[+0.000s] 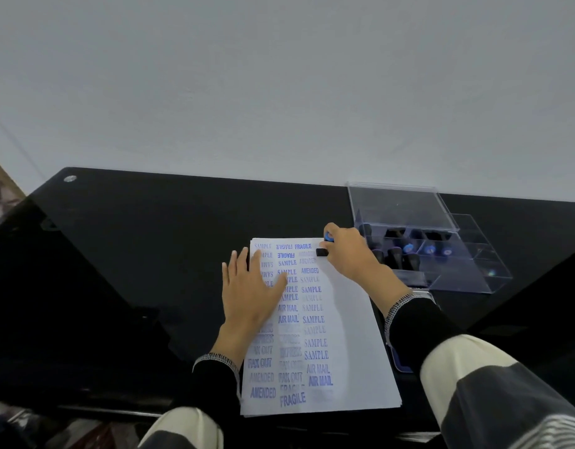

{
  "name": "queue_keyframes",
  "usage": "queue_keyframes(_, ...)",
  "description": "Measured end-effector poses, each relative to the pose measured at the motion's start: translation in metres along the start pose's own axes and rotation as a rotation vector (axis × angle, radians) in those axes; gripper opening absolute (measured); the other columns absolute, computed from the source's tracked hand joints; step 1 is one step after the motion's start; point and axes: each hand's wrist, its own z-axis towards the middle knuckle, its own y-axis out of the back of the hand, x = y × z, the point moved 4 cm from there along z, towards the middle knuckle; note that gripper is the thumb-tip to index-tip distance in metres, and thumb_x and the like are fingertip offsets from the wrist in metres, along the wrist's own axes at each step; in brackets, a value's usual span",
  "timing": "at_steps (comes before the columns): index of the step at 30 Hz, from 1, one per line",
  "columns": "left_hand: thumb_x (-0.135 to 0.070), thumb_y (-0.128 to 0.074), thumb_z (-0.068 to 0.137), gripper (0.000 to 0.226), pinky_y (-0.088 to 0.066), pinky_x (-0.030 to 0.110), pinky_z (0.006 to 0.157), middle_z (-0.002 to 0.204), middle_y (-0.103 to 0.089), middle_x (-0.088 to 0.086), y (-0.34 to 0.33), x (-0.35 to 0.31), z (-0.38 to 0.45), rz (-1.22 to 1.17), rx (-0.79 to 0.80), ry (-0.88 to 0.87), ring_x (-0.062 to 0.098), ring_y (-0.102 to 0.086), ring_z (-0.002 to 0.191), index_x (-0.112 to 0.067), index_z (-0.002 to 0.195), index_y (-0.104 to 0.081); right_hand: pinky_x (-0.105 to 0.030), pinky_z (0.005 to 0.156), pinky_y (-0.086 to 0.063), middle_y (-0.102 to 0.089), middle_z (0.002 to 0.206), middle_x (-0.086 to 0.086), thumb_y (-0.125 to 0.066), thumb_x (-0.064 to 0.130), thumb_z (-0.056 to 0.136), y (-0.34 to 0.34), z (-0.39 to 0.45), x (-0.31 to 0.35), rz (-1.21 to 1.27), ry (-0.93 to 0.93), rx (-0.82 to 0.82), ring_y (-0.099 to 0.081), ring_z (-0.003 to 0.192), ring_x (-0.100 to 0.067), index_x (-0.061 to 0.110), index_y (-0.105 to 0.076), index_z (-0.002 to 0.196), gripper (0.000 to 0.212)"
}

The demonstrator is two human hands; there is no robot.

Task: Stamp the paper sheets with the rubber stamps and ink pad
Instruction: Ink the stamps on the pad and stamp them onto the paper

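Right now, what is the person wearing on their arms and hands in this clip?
Both hands, left hand and right hand, are bare, with no gloves; no rings or watch show. Each arm has a dark sleeve ending at the wrist in a cuff edged with a black-and-white speckled trim. Further up, the sleeves turn to broad cream and grey bands, with thin stripes at the lower right.
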Motion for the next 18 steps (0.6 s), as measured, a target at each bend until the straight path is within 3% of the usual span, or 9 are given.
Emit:
queue_keyframes(5, -0.066, -0.042, 0.09, 0.08, 0.002, 0.038, 0.121, 0.162, -0.015, 0.004, -0.002, 0.0, -0.001, -0.005, -0.005, -0.007, 0.021, -0.003, 0.15, -0.02, 0.153, -0.022, -0.033, 0.078, -0.053, -0.061, 0.103, -0.015, -0.056, 0.009, 0.094, 0.001, 0.008, 0.0, 0.025, -0.027, 0.04, -0.059, 0.086, -0.026, 0.011, -0.052, 0.112, 0.019)
queue_keyframes(10, -0.064, -0.043, 0.091, 0.079, 0.002, 0.037, 0.12, 0.161, -0.018, 0.001, -0.001, -0.001, -0.001, -0.005, -0.011, -0.016, 0.02, -0.005, 0.15, -0.018, 0.152, -0.024, -0.032, 0.072, -0.052, -0.061, 0.098, -0.014, -0.056, 0.007, 0.092, -0.002, 0.0, 0.001, 0.009, -0.025, -0.014, -0.058, 0.083, -0.025, 0.01, -0.051, 0.107, 0.016)
queue_keyframes(13, -0.063, -0.044, 0.09, 0.079, 0.001, 0.037, 0.121, 0.161, -0.019, 0.001, -0.001, -0.002, -0.002, -0.007, -0.014, -0.019, 0.02, -0.007, 0.15, -0.018, 0.152, -0.025, -0.028, 0.064, -0.042, -0.061, 0.094, -0.014, -0.055, 0.005, 0.092, -0.006, -0.005, 0.001, 0.006, -0.013, -0.055, -0.056, 0.079, -0.024, 0.009, -0.049, 0.102, 0.012)
queue_keyframes(18, -0.063, -0.044, 0.091, 0.078, 0.001, 0.036, 0.12, 0.16, -0.02, 0.001, -0.001, -0.002, -0.002, -0.011, -0.023, -0.019, 0.019, -0.008, 0.15, -0.017, 0.151, -0.026, -0.028, 0.067, -0.045, -0.059, 0.095, -0.012, -0.056, 0.008, 0.093, -0.003, 0.0, 0.003, 0.028, -0.026, -0.027, -0.055, 0.08, -0.023, 0.009, -0.051, 0.108, 0.016)
